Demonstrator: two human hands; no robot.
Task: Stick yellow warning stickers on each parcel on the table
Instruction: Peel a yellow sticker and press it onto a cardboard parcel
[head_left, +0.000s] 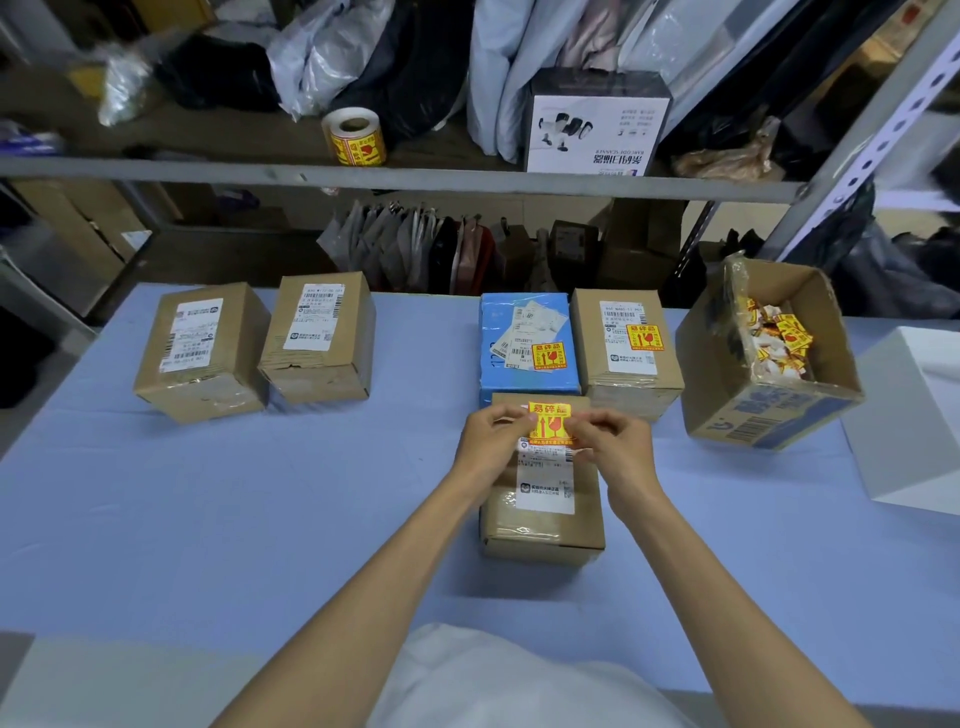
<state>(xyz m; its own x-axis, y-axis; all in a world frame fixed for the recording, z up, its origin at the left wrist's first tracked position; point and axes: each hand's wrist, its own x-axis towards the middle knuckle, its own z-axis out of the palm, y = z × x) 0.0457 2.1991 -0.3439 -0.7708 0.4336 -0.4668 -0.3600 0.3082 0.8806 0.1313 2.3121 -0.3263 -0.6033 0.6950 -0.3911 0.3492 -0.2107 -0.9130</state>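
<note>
Currently our left hand (491, 441) and right hand (613, 441) pinch the sticker (550, 422) over the parcel (545, 535); lowered unevenly, it may wrinkle.

The yellow sticker (550, 423) reads 易碎品; the shelf box (597, 124), inverted, reads BARCODE SCANNER.

Light-blue covered table (208, 519): two brown cardboard parcels at 10 (200, 353) and 11 o'clock (319, 338), blue carton (493, 376) at 12, stickered brown parcel (592, 338) at 1, open cardboard box (769, 415) w/ scraps, prob. sticker backings, at 2, white box (914, 415) at 3, taped brown parcel (543, 535) centre.
</note>
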